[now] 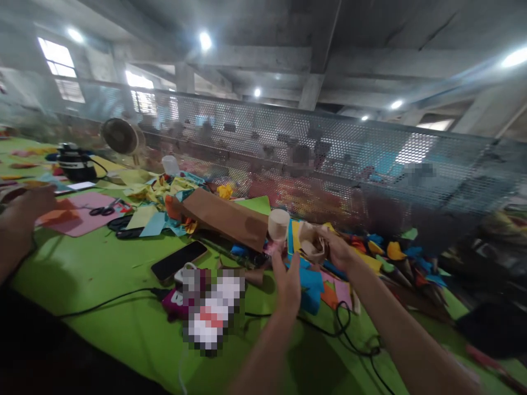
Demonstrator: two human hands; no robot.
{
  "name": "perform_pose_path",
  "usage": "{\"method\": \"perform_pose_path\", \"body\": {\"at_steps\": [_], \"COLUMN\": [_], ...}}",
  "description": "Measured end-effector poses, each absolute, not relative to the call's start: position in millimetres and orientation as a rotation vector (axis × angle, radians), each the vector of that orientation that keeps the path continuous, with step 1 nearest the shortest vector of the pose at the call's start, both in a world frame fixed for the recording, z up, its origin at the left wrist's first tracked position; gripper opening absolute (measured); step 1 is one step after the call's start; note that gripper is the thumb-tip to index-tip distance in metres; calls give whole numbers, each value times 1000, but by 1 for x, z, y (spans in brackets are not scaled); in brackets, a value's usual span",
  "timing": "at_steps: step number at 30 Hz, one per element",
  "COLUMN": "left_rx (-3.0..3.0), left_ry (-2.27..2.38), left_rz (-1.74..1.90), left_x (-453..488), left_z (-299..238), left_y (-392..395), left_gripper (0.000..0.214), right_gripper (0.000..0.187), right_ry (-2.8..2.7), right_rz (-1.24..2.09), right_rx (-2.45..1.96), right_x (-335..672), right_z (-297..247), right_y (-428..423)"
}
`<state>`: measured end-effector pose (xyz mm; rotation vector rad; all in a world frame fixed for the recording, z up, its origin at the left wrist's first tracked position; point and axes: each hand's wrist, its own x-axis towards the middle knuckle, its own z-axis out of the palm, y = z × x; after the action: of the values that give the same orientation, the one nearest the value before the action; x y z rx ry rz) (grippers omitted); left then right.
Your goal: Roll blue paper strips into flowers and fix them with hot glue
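Observation:
In the head view, my left hand [289, 282] is open, its thumb and fingers apart. Its fingertips reach the lower edge of a pale, cup-shaped object [279, 222]; whether they touch it is blurred. My right hand [340, 252] is closed on the side of a beige, loop-shaped paper-like piece [309, 240] with a hollow middle. Behind and beneath both hands lie blue paper [312, 288] and yellow sheets. A long brown cardboard piece [226, 219] rests just left of the pale object.
On the green table [107, 285] lie a dark phone [179, 261], a phone with a lit screen [216, 310], black cables and scissors [102, 209]. Coloured paper scraps spread along a perforated metal screen [247, 131]. Another person's hand [24, 216] is at left, near a fan [121, 137].

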<state>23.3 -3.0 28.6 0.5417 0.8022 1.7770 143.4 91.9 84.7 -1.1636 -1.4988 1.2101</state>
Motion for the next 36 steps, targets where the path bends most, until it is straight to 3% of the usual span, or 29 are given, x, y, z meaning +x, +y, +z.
{"method": "perform_pose_path", "body": {"at_steps": [4, 7, 10, 15, 26, 28, 31, 32, 36], "left_rx": [588, 617, 584, 457, 308, 294, 355, 421, 982], "left_ry": [696, 684, 754, 809, 742, 693, 691, 728, 978], "left_rz": [1726, 1619, 1633, 1757, 1685, 1674, 1674, 1687, 1877], "left_x": [34, 37, 32, 23, 31, 32, 31, 29, 18], "left_z": [35, 36, 31, 22, 33, 34, 32, 31, 39], "left_y": [-3, -3, 1, 8, -5, -5, -3, -2, -9], "left_gripper": [54, 38, 28, 35, 32, 31, 33, 33, 47], "right_gripper": [39, 42, 43, 49, 94, 78, 31, 24, 26], "right_ry": [-1475, -1512, -1443, -1356, -1981, -2012, -2019, -2018, -1967], "right_rz": [1282, 1284, 1138, 882, 343, 283, 278, 286, 304], "right_rx": [-1129, -1044, -1049, -1146, -1388, -1457, -1491, -1483, -1491], "right_x": [158, 163, 173, 201, 179, 174, 179, 182, 196], "right_z": [87, 85, 78, 60, 40, 36, 39, 41, 50], "right_y": [37, 10, -2, -3, -20, -20, -19, -19, -19]}}
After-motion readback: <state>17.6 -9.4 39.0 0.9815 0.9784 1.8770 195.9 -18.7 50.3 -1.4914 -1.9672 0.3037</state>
